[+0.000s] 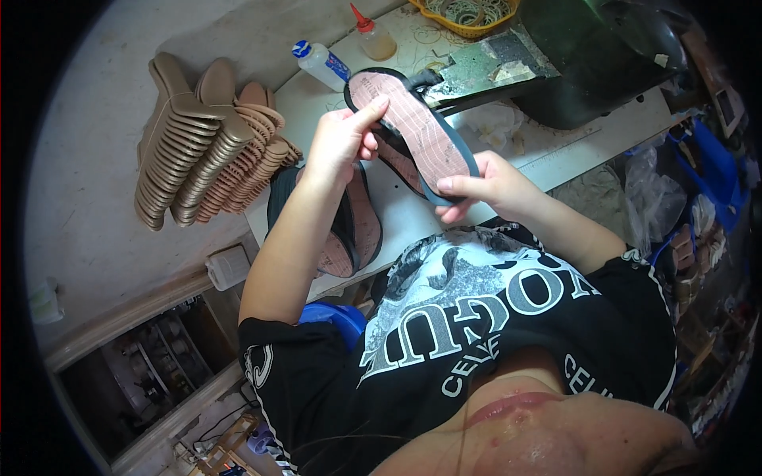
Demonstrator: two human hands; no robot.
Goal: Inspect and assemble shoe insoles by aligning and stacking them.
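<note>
Held up over the white table is a sandal (421, 131) with a pinkish, patterned footbed and a dark rim. My left hand (341, 143) is closed on its left edge, thumb pressed on the footbed near the far end. Around the near end, my right hand (484, 186) grips it with the thumb on top and fingers beneath. A dark strap-like piece shows by the sandal's far right edge; whether it belongs to the sandal I cannot tell. More sandals (367, 226) of the same pinkish and dark kind lie under and beside my left forearm, partly hidden.
Stacked tan and bronze soles (194, 151) stand at the left. Beyond the sandal are a white bottle with a blue cap (324, 65), a red-tipped glue bottle (375, 40) and a yellow basket (468, 30) of rubber bands. A dark green machine (571, 63) occupies the far right of the table (413, 230).
</note>
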